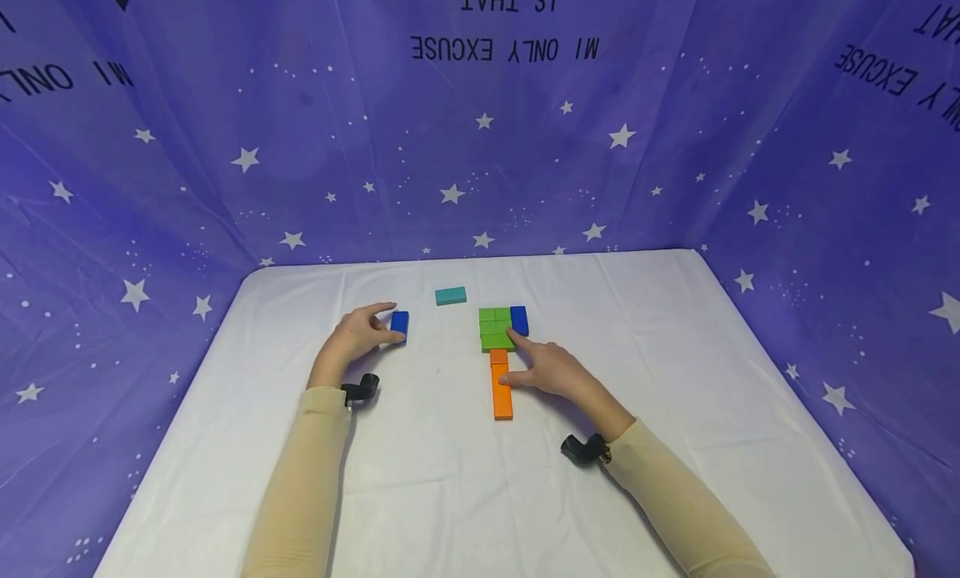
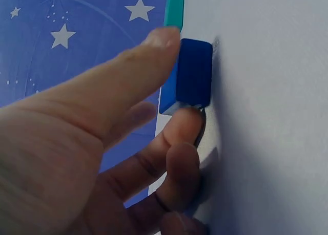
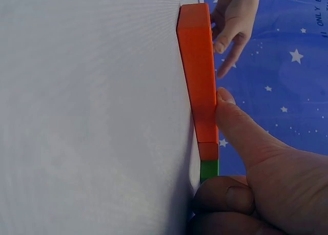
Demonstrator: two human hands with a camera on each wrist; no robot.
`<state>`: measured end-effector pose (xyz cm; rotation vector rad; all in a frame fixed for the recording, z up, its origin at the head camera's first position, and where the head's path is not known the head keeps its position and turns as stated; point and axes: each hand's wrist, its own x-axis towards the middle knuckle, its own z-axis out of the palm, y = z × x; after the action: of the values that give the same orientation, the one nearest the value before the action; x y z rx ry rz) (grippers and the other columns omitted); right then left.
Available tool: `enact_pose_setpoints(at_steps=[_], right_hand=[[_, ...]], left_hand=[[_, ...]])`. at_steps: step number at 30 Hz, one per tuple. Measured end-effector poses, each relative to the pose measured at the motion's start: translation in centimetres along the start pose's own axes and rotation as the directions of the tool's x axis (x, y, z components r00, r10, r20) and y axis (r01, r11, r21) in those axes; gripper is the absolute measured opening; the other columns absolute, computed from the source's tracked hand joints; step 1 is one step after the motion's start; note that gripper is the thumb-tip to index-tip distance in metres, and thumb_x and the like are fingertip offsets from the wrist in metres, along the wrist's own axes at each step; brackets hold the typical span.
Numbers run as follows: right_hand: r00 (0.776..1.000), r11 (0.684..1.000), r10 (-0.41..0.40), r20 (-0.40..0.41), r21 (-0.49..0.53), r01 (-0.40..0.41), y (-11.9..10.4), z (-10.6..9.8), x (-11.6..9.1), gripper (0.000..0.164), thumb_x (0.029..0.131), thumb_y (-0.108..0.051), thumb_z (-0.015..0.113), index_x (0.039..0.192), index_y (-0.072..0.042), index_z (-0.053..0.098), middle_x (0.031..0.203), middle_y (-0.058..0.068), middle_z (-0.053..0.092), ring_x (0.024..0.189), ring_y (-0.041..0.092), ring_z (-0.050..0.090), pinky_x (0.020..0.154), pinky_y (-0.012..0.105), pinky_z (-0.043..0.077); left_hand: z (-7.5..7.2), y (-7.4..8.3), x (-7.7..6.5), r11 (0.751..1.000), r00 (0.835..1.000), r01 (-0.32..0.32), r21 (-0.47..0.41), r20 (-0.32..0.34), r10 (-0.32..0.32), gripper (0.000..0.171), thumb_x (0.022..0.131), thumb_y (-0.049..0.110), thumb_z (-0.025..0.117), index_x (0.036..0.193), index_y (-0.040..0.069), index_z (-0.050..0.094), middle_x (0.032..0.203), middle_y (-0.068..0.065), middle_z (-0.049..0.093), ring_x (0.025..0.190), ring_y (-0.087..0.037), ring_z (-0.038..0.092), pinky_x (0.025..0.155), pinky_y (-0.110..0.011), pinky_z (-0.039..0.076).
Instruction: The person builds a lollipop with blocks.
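My left hand [image 1: 355, 332] holds a blue block [image 1: 400, 326] at the table's left side, its thumb on the near end. In the left wrist view the thumb lies along this blue block [image 2: 195, 73], and a fingertip touches its lower end. My right hand [image 1: 553, 368] rests over an arrangement of blocks, fingers spread. Its index finger touches the green blocks [image 1: 495, 318], and its thumb touches the long orange block [image 1: 502, 399]. A small orange block [image 1: 498, 357] lies between the green and long orange ones. A second blue block [image 1: 519, 320] adjoins the green group's right side.
A teal block [image 1: 451, 296] lies apart, toward the table's back edge. White cloth covers the table [image 1: 427, 478]. Purple starry curtains [image 1: 480, 161] stand behind it and at both sides. Each wrist wears a small black camera.
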<state>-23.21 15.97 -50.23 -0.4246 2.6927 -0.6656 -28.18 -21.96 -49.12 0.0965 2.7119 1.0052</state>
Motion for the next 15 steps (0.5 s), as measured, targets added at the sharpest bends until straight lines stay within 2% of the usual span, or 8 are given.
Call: enact_pose_setpoints(at_steps=[3,10,15], right_hand=[[1.000,1.000,-0.001,0.001,0.000,0.001,0.05,0.01,0.04,0.103,0.089,-0.065,0.076,0.170,-0.024,0.028,0.159,0.020,0.053,0.138,0.043,0.060,0.114,0.058,0.047],[1.000,1.000,0.005,0.000,-0.003,-0.005,0.03,0.08,0.08,0.102,0.089,-0.065,0.076,0.170,-0.025,0.029,0.153,0.023,0.058,0.133,0.044,0.062,0.112,0.060,0.048],[1.000,1.000,0.002,0.005,0.007,-0.002,0.01,0.13,-0.01,0.102,0.089,-0.064,0.076,0.170,-0.024,0.028,0.157,0.021,0.055,0.136,0.044,0.061,0.113,0.060,0.047]], left_hand=[[0.03,0.04,0.03,1.000,1.000,-0.013,-0.005,0.020,0.013,0.083,0.088,0.038,0.087,0.159,0.015,0.050,0.106,-0.009,0.070,0.089,-0.021,0.059,0.079,-0.034,0.045],[-0.23,-0.20,-0.04,0.999,0.999,-0.044,-0.023,0.029,0.044,0.076,0.088,0.020,0.085,0.157,0.010,0.052,0.097,-0.007,0.069,0.084,-0.018,0.056,0.077,-0.031,0.043],[-0.10,-0.25,-0.15,0.999,0.999,-0.045,-0.030,0.018,0.046,0.072,0.088,0.020,0.085,0.153,0.011,0.056,0.096,-0.007,0.069,0.084,-0.019,0.056,0.079,-0.032,0.043]])
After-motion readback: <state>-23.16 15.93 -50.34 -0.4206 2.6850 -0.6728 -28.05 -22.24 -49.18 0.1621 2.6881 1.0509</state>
